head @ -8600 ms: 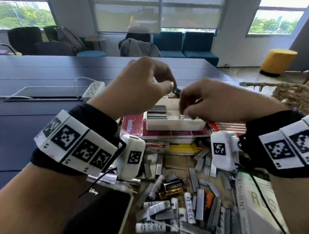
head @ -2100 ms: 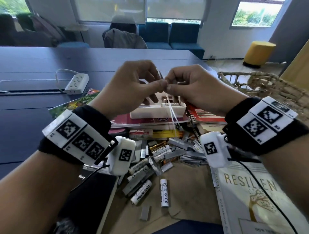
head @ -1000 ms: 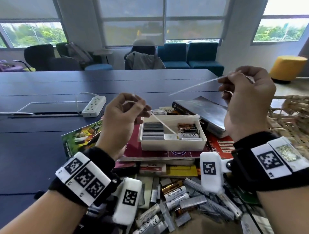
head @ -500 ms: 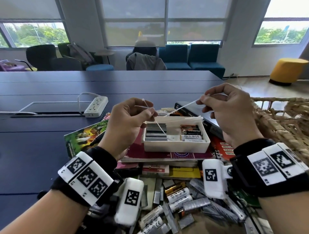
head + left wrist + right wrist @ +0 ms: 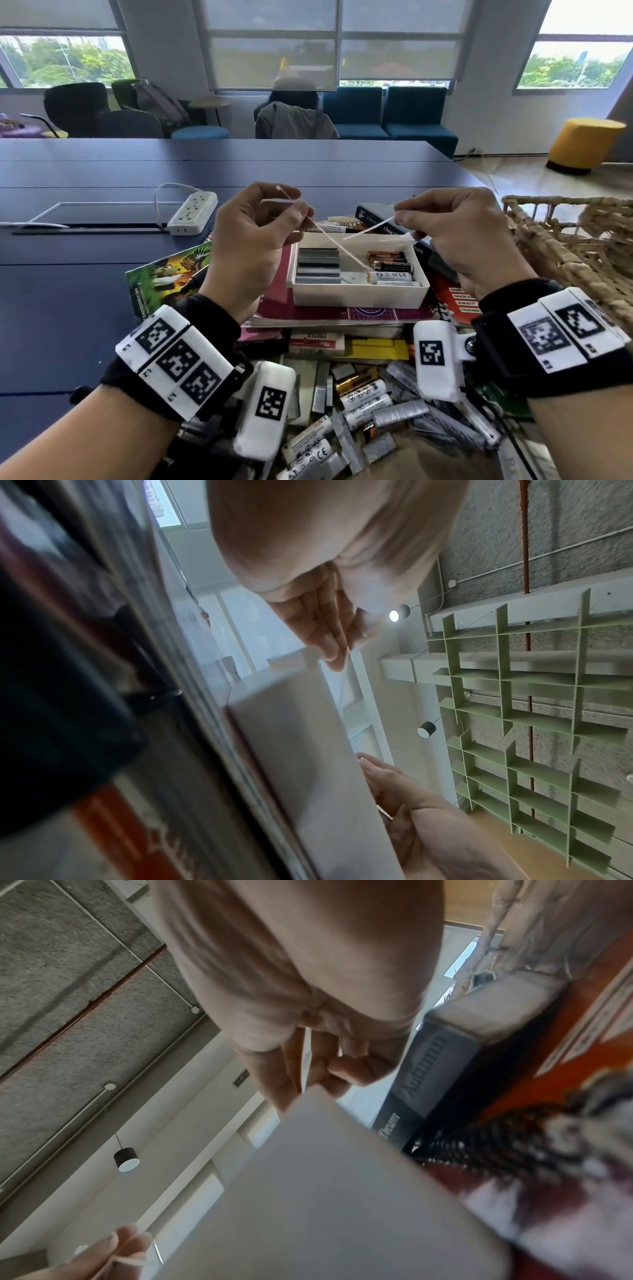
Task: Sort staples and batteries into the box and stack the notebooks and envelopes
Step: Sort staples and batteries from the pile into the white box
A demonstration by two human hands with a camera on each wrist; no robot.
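A white box [image 5: 359, 296] sits on a maroon notebook [image 5: 274, 305]. Staple strips [image 5: 318, 265] fill its left side and batteries [image 5: 390, 270] its right. Above the box my left hand [image 5: 303, 214] pinches a thin white cable tie [image 5: 337, 245] that slants down into the box. My right hand [image 5: 400, 214] pinches a second white tie [image 5: 368, 228], pointing left towards the first. The right wrist view shows that tie [image 5: 306, 1058] between thumb and fingers [image 5: 291, 1069] above the box [image 5: 342, 1191]. In the left wrist view the fingers [image 5: 325, 631] close over the box [image 5: 308, 750].
Loose batteries and staple strips [image 5: 363, 404] lie heaped in front of the notebooks. A green picture book [image 5: 164, 274], an orange notebook [image 5: 455, 301] and a dark book [image 5: 376, 219] surround the box. A wicker basket [image 5: 565, 246] stands right, a power strip [image 5: 193, 212] left.
My right hand has come down and leftward from its raised position, bringing its tie close to the left hand's tie. The left hand has stayed above the box.
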